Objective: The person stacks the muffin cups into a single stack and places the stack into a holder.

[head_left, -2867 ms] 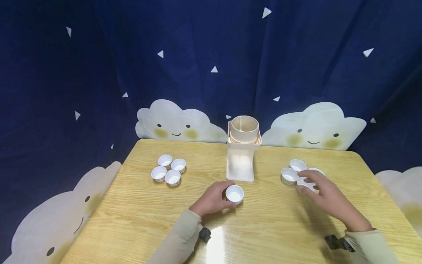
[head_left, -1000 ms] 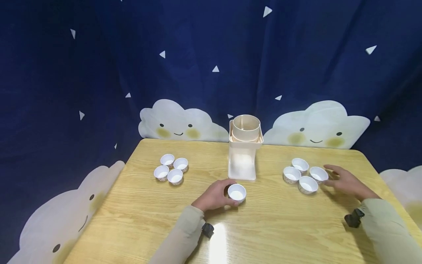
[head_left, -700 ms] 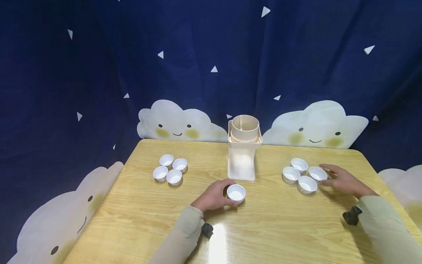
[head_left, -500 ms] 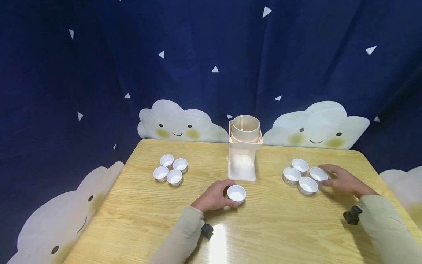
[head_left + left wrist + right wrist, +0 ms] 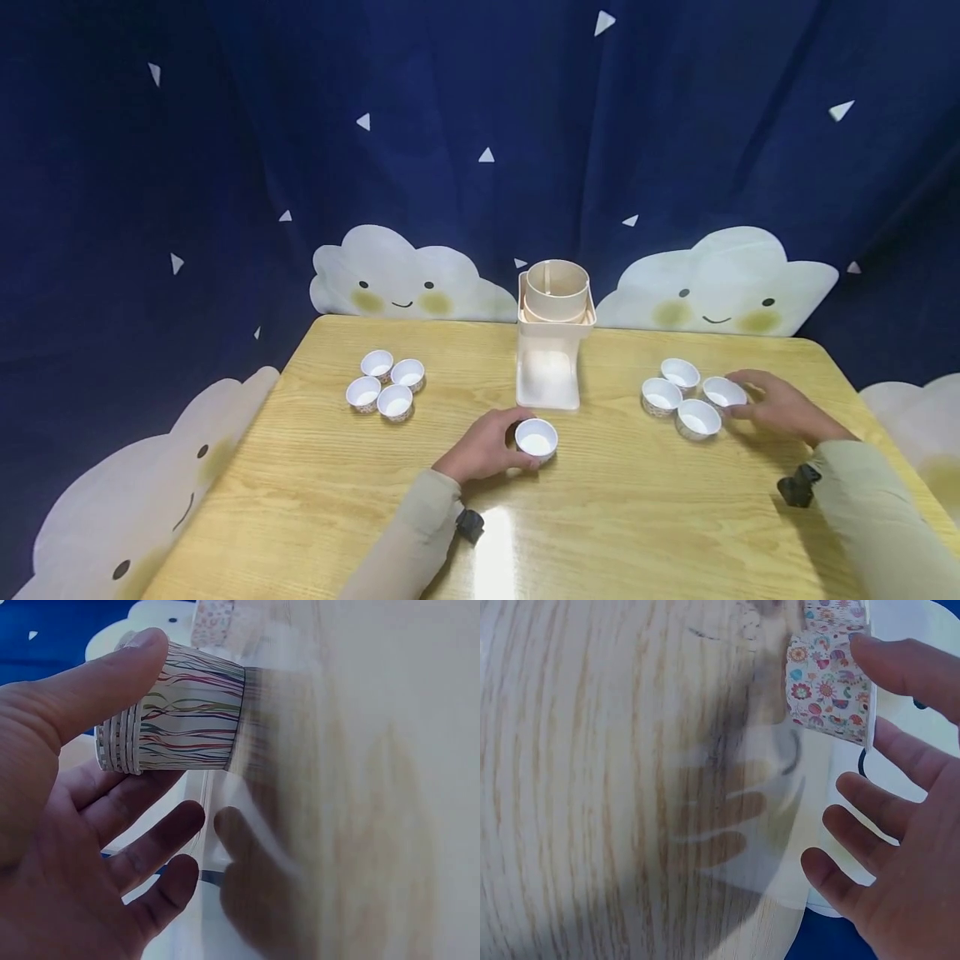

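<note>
My left hand grips a stack of paper baking cups at the middle of the table, thumb and forefinger round it. In the left wrist view, colourful wavy lines run down the stack, and several nested rims show by the thumb. At the right, my right hand pinches the rightmost baking cup of a cluster of several. Flowers and birds cover this cup in the right wrist view; the thumb lies over its rim, the forefinger is at its lower edge, and the other fingers spread free.
A cream plastic holder with a round tub on top stands at the back middle. Another group of white baking cups sits at the left. Behind the wooden table hangs a dark blue curtain with cloud shapes.
My right hand has moved right, from over the front cup of the right cluster to its rightmost cup, and has stayed there lately. The left hand keeps its hold on the stack.
</note>
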`<state>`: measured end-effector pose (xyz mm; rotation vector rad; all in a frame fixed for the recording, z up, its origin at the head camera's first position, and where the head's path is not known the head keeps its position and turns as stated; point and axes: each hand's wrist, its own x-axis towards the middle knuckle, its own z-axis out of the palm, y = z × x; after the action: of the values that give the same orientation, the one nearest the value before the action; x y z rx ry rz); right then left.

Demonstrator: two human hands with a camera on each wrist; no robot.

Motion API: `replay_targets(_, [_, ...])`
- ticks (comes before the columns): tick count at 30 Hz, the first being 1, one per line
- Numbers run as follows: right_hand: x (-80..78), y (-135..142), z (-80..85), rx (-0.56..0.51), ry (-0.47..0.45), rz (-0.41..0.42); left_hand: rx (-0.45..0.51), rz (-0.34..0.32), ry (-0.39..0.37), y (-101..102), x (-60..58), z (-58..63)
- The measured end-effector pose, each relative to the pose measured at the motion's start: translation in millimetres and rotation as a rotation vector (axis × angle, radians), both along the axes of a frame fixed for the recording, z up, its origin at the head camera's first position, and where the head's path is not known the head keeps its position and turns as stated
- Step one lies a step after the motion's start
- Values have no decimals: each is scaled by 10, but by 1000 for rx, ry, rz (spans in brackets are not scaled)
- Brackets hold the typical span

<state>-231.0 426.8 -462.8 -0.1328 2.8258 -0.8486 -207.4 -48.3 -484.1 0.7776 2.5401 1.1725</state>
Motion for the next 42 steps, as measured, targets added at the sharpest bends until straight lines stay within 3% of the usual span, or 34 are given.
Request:
replay_targets(11, [43, 15, 184, 27, 11, -60, -9, -1, 37, 60, 13, 33])
replay_targets(16, [102, -52, 340, 30, 94, -71, -1, -17, 35, 106, 13, 43])
replay_targets(29, [190, -404, 683, 26, 313, -4, -28, -4, 16, 153, 8, 58])
replay_targets(36, [299, -615, 808, 8, 324, 30, -112, 39, 44, 150, 28, 71])
replay_targets(42, [378, -795, 877, -6, 366, 73, -109, 44, 57, 146, 28, 54])
